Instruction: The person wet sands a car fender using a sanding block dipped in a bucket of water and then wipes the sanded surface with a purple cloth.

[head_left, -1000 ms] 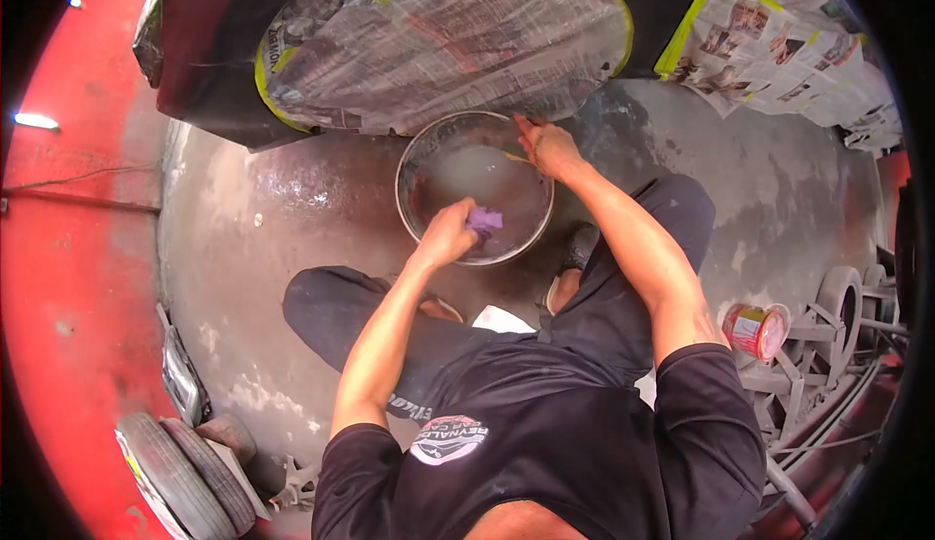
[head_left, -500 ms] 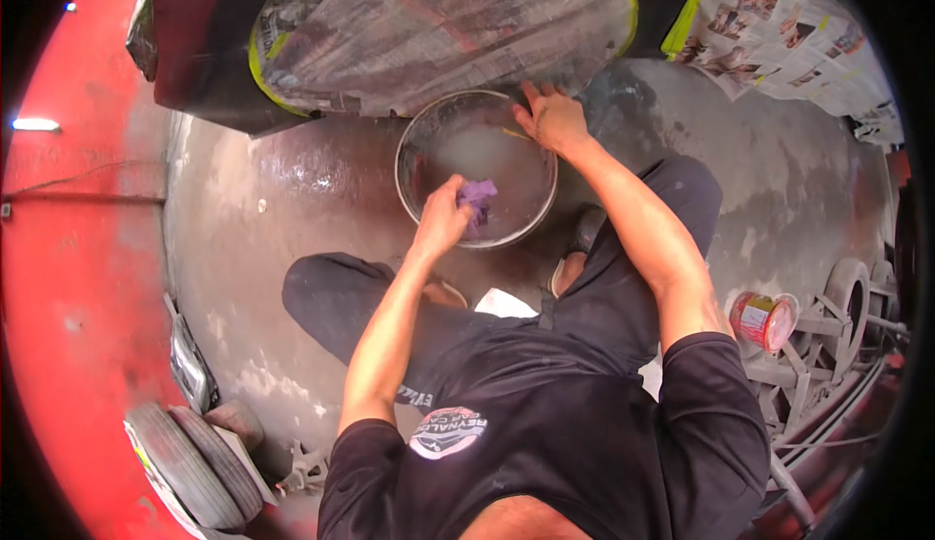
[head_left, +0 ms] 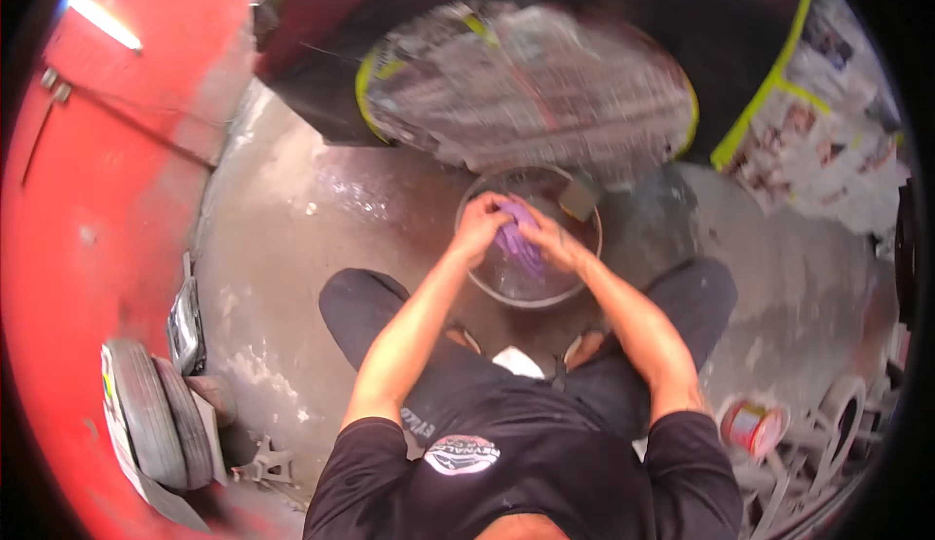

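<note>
Over a round basin [head_left: 531, 303] of cloudy water, a crumpled purple cloth [head_left: 520, 243] is squeezed between both hands. My left hand [head_left: 477, 230] grips its left side with bent fingers. From the right, my right hand [head_left: 551, 238] closes round the same cloth, its fingers partly hidden by it. A brownish-grey block [head_left: 579, 199], blurred, is at the basin's far right rim, just beyond my right hand. The basin stands on the floor in front of my spread knees.
Just beyond the basin is a dark vehicle body with newspaper masking [head_left: 526, 87] edged in lime tape. More newspaper [head_left: 818, 141] hangs at right. Tires [head_left: 146, 413] stand by the red wall [head_left: 88, 248]. A red can [head_left: 750, 428] sits near metal parts at lower right.
My right hand has left the basin's far right rim and joined my left on the purple cloth. The block now shows at that rim. The whole view has shifted.
</note>
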Available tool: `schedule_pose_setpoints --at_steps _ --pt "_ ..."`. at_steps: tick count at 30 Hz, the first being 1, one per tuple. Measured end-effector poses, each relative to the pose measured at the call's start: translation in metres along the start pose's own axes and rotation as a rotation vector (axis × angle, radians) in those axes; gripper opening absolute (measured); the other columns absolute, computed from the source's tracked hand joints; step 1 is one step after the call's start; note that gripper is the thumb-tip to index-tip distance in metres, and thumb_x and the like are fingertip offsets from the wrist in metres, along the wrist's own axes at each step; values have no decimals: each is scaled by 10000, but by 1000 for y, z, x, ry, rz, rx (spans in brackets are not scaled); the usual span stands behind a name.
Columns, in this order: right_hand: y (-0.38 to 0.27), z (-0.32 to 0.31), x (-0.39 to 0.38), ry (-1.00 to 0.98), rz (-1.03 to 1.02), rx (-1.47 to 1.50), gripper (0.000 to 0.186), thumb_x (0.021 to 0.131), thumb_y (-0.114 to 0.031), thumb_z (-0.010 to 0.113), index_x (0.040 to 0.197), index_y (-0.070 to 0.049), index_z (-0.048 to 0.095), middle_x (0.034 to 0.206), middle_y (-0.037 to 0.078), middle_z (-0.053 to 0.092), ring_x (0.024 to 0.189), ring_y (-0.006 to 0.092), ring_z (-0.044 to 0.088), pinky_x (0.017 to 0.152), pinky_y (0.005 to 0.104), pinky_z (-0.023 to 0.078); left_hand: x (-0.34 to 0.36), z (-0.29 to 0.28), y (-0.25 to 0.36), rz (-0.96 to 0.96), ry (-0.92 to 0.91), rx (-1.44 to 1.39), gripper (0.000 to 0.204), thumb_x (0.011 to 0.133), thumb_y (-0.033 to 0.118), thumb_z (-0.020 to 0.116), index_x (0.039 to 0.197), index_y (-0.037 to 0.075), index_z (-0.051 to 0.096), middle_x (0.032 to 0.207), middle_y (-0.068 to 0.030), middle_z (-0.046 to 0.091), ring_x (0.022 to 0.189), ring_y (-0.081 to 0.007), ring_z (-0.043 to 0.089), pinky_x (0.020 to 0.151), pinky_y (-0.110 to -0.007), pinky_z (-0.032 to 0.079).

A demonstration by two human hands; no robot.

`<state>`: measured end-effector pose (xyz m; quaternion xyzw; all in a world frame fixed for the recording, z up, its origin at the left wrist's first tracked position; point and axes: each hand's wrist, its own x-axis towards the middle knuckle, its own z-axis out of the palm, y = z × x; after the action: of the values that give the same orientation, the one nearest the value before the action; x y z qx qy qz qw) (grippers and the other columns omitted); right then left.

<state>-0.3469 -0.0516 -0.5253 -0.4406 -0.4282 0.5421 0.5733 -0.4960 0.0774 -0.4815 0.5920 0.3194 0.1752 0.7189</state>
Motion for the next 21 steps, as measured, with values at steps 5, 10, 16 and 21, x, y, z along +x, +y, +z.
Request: schedule_pose_setpoints --at_steps 5,10,16,21 --pt "29 31 -5 220 -47 -120 923 773 -158 879 1543 -61 380 1333 79 579 1169 187 605 924 345 551 13 4 -23 -59 132 3 316 865 35 703 1175 -23 682 1047 -121 717 953 -212 698 843 -343 575" --pt "13 -2 -12 216 272 -107 630 721 -8 687 1341 -46 583 1025 27 679 829 134 656 699 295 555 -20 3 3 306 -44 550 563 888 214 744 1383 -15 605 1296 -229 681 1226 -314 646 1061 -411 499" --pt "-24 15 -2 -53 215 -373 594 718 -51 676 1307 -26 596 970 71 685 783 137 664 655 299 540 -37 -17 0 337 -191 432 577 859 219 765 1381 7 638 1288 -207 702 1203 -259 668 1034 -388 515" --pt "11 3 -5 157 152 -556 494 855 -215 740 1279 0 605 964 82 698 790 170 686 718 311 560 -19 -11 -27 167 221 434 316 804 142 787 1083 -6 778 1030 -142 780 969 -235 729 886 -361 562"
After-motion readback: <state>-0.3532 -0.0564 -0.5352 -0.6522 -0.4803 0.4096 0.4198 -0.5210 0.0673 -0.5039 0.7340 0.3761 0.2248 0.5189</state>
